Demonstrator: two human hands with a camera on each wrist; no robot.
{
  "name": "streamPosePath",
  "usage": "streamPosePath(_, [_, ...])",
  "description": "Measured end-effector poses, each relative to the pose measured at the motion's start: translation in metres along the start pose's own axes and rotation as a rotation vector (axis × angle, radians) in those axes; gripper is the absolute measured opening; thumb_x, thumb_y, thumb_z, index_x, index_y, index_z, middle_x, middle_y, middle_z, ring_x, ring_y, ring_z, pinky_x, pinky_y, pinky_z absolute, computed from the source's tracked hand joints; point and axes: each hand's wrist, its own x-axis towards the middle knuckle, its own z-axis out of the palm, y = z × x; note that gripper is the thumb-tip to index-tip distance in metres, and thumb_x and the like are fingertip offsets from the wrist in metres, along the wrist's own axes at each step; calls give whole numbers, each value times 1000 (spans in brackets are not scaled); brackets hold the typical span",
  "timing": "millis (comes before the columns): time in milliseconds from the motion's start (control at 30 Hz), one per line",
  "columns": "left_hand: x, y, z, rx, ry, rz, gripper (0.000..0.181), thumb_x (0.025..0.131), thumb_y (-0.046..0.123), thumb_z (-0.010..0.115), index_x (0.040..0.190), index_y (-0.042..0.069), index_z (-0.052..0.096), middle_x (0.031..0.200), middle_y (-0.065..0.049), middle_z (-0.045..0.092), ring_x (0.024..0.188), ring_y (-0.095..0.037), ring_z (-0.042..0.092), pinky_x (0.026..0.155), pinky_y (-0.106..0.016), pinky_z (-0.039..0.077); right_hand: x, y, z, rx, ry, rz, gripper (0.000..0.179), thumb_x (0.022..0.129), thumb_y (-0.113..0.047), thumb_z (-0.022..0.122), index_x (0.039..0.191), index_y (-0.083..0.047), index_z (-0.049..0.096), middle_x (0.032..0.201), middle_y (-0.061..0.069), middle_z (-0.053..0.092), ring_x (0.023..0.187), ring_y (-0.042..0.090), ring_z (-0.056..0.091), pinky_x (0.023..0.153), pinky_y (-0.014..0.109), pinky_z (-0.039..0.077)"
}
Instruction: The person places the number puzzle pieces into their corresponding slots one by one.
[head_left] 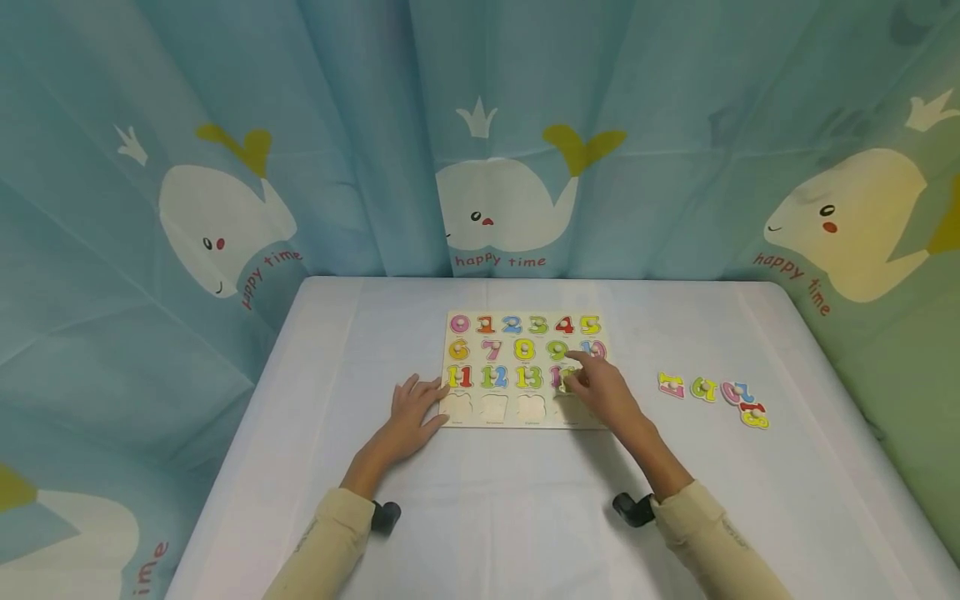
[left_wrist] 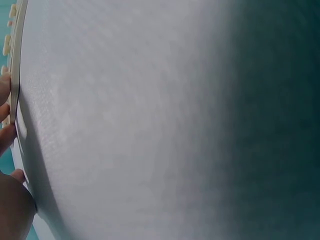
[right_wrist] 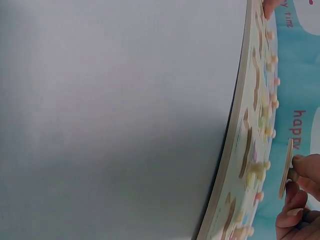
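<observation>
A wooden number puzzle board point(head_left: 512, 425) lies on the table, with knobbed number pieces in its upper rows and bare recesses along the bottom row. By a small knob, my right hand point(head_left: 603, 392) pinches a flat number puzzle piece point(right_wrist: 286, 170). The right wrist view shows that piece edge-on, raised over the board; its number cannot be made out. In the head view it overlaps the right end of the third row, near the pink and yellow 14. My left hand point(head_left: 411, 415) rests at the board's left edge, fingers spread, with fingertips on the rim.
Several loose number pieces lie right of the board, among them a pink and yellow piece point(head_left: 671, 384), a green and yellow piece point(head_left: 703, 388), a pink and blue piece point(head_left: 737, 392) and a red and yellow piece point(head_left: 753, 415). A whale-print curtain point(head_left: 375, 192) hangs behind the white table point(head_left: 480, 517).
</observation>
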Motion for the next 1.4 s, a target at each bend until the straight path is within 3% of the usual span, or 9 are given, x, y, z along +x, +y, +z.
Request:
streamPosePath(333, [1, -1, -1, 3, -6, -21, 50, 91, 23, 61, 136, 5, 48, 141, -16, 40, 137, -41, 13, 106, -63, 1, 1, -15, 20, -7, -59, 21, 43, 84, -7, 67, 125, 0, 56, 68, 0, 50, 66, 16, 44, 57, 30, 40])
streamPosePath(633, [1, -4, 1, -9, -11, -11, 51, 91, 25, 61, 137, 6, 48, 142, -16, 39, 137, -42, 13, 105, -63, 1, 6, -35, 45, -14, -110, -27, 42, 82, -5, 68, 122, 0, 57, 72, -1, 57, 66, 12, 50, 63, 30, 45])
streamPosePath(833, [1, -5, -1, -23, -31, -22, 53, 91, 28, 62, 138, 7, 47, 143, -15, 38, 138, -41, 11, 106, -62, -1, 9, -47, 59, -38, -150, -79, 41, 84, -10, 70, 122, -2, 58, 75, -1, 52, 65, 11, 48, 59, 27, 44])
streamPosePath(1000, [0, -2, -3, -36, -49, -22, 55, 90, 29, 63, 138, 7, 46, 145, -15, 37, 138, -40, 10, 106, -61, -2, 9, -55, 69, -65, -165, -99, 41, 85, -11, 70, 124, -4, 58, 74, -3, 48, 65, 10, 45, 57, 24, 41])
streamPosePath(1400, [0, -3, -3, -47, -24, 8, 52, 90, 26, 63, 136, 5, 48, 142, -17, 39, 136, -43, 13, 105, -64, 1, 8, -78, 95, -68, -164, -180, 41, 87, -13, 68, 125, -7, 56, 80, -3, 51, 67, 10, 48, 60, 23, 44])
